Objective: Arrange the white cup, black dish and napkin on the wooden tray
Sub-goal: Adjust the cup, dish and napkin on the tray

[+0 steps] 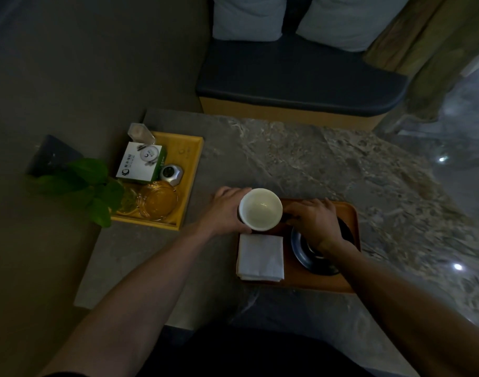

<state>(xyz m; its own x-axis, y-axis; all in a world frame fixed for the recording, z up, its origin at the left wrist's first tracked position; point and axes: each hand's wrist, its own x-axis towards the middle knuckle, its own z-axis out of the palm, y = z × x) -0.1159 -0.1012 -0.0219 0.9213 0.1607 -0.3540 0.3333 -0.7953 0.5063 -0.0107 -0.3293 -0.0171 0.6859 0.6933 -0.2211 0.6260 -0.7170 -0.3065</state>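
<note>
The white cup is empty and upright at the far left end of the dark wooden tray. My left hand wraps around its left side. A folded white napkin lies on the tray's near left part, just below the cup. The black dish sits on the tray's right half. My right hand rests over the dish with fingers bent toward the cup, covering most of the dish. Whether that hand grips the dish I cannot tell.
A yellow tray at the table's left holds a white and green box, a glass ashtray, a small silver object and a clear container. A green plant overhangs it. A cushioned bench stands beyond the stone table.
</note>
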